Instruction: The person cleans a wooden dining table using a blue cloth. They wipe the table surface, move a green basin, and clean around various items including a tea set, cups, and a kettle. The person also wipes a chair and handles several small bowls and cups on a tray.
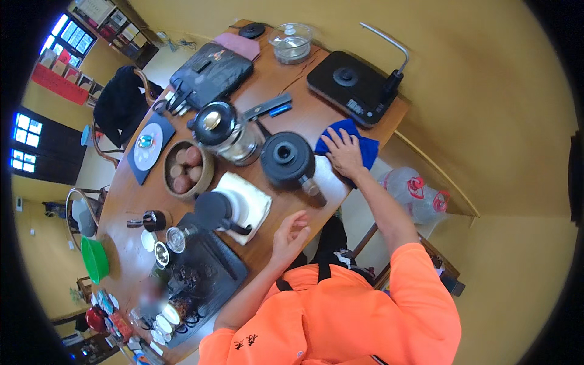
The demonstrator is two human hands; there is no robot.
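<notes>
My right hand (345,152) lies flat, fingers spread, on a dark blue cloth (369,149) at the right edge of the wooden table. Loosely curled, my left hand (289,236) hovers by the near table edge and holds nothing. Between the hands, toward the middle, stands a black kettle (286,159) with a side handle pointing at me. Left of it are a glass pot (242,144) with a black lid and a white folded cloth (252,201) bearing a black-topped pot (214,210).
A black electric hob (347,85) with a metal spout sits at the far right. A glass bowl (291,45), a black bag (213,73) and a basket of round brown things (188,169) share the table. At left lies a dark tea tray (222,258); clear plastic bottles (413,194) stand below right.
</notes>
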